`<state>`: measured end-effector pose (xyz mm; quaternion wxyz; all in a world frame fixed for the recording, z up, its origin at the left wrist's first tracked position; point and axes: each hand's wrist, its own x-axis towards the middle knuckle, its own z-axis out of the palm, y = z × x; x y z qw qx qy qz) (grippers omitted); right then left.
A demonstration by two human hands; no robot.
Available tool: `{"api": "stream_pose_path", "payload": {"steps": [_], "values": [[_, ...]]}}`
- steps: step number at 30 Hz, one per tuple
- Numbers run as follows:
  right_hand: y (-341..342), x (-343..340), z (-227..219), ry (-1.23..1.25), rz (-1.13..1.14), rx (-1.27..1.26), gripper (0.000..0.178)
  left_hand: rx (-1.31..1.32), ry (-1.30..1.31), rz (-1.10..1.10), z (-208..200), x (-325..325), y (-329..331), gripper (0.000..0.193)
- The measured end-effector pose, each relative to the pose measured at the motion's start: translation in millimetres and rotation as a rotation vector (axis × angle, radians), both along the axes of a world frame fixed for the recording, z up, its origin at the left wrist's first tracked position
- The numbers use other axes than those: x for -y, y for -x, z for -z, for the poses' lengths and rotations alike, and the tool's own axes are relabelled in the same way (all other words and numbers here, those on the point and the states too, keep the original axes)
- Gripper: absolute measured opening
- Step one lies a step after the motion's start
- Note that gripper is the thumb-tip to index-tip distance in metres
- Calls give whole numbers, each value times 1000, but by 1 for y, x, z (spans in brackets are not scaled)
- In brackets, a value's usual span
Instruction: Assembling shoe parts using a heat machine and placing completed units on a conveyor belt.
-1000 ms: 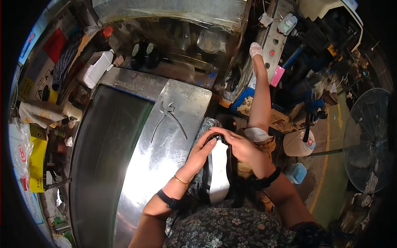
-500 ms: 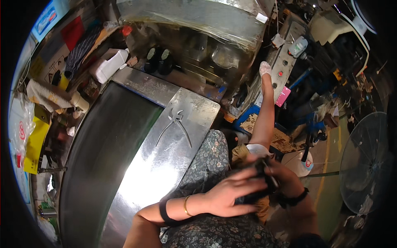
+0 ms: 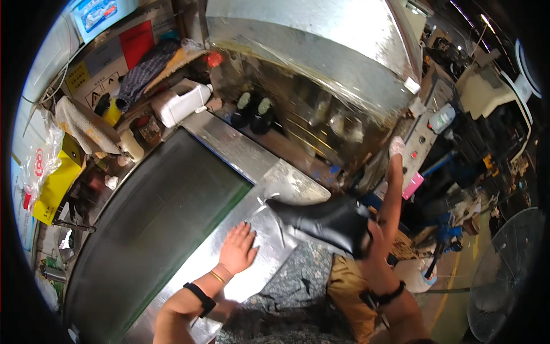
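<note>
My right hand (image 3: 373, 243) is closed round a shiny black leather boot (image 3: 321, 221), gripping the end nearest me at the right. The boot lies tilted in the air, its narrower end reaching left over the metal bench (image 3: 301, 178). Behind that end, a pair of metal pincers (image 3: 260, 204) rests on the bench, partly hidden. My left hand (image 3: 238, 249) holds nothing; its fingers are spread just above or on the shiny bench top, and contact cannot be made out.
A dark conveyor belt (image 3: 160, 218) runs left of the bench. Past its far end stand black shoes (image 3: 260, 117) below a metal hood (image 3: 315, 34). A white container (image 3: 177, 103) sits far left. A bare limb (image 3: 392, 189) extends toward a button panel (image 3: 418, 137). Right stands a fan (image 3: 510, 275).
Both hands were together on a blurred black object before my body. My left hand has moved left over the bench; my right hand now holds the boot out. The view has shifted.
</note>
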<state>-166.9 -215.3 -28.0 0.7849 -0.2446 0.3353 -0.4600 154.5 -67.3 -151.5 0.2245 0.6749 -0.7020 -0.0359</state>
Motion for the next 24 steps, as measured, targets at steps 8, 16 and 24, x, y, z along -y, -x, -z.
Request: {"api": "stream_pose_path", "payload": {"steps": [8,16,24], "values": [[-238,225,91,879,-91,-1148,75,-32,-25,-23,-13,0,2,44],[-308,156,149,557,-239,-533,40,-99,-88,-35,-8,-3,4,44],[-118,-58,117,121,-640,-41,36,-398,166,235,-110,5,92,49]]}}
